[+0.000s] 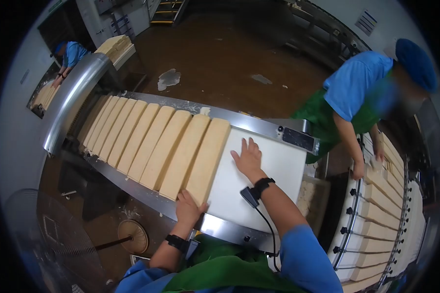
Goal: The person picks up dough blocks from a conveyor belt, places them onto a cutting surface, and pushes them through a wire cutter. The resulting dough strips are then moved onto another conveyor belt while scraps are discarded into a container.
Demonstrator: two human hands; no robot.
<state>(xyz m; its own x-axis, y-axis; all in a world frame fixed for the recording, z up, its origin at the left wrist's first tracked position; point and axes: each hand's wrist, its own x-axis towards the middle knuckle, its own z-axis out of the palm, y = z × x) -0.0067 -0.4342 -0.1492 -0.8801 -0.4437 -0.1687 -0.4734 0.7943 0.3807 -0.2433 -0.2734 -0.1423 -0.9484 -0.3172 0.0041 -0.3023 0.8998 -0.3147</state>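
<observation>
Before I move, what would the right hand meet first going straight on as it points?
Likely the far metal rail, across the white belt, with the end slab just left of the right hand's path. Its height is unclear.

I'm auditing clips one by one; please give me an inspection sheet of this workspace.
Surface: white belt between metal rails
Job's things: pale slabs side by side
Clutter: pale scrap on far rail; pale patches on floor
Hands: left touches end slab; right open, over belt
Cables: black cable from right wrist device
Surroundings: co-worker at second slab line; fan lower left
</observation>
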